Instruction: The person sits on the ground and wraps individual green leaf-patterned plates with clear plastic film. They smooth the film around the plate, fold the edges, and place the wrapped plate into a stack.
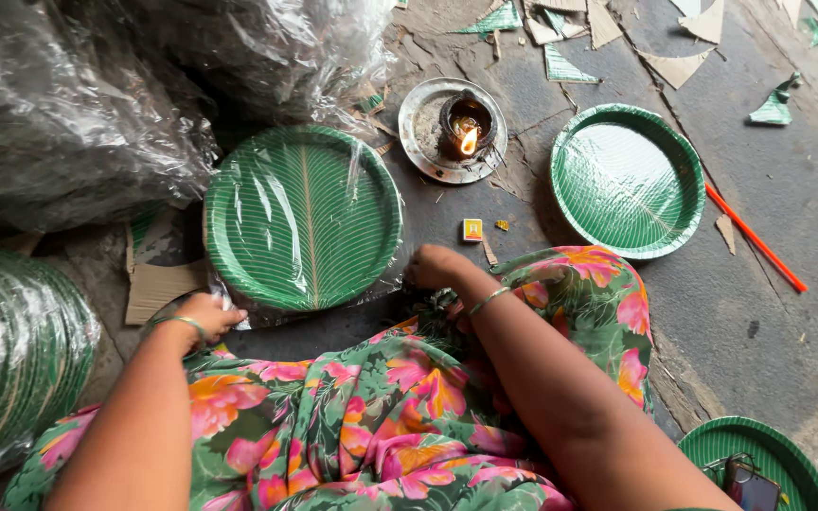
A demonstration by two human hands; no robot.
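A plastic-wrapped stack of green leaf-patterned plates [303, 216] is lain on the floor [788, 284] before the knees. Its wrapping is pinched at the near edge by both closed hands: left hand [208, 315], right hand [435, 267]. A lit oil lamp [467, 126] is seen just beyond.

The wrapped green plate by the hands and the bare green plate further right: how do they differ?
The wrapped plate sits inside clear plastic film with glare streaks; the bare plate has no film. The wrapped plate shows a bold leaf midrib; the bare plate's is fainter. The left hand and right hand grip the wrapped plate's film edge; nothing touches the bare plate. Both are round, green, rimmed, and lie flat on the floor.
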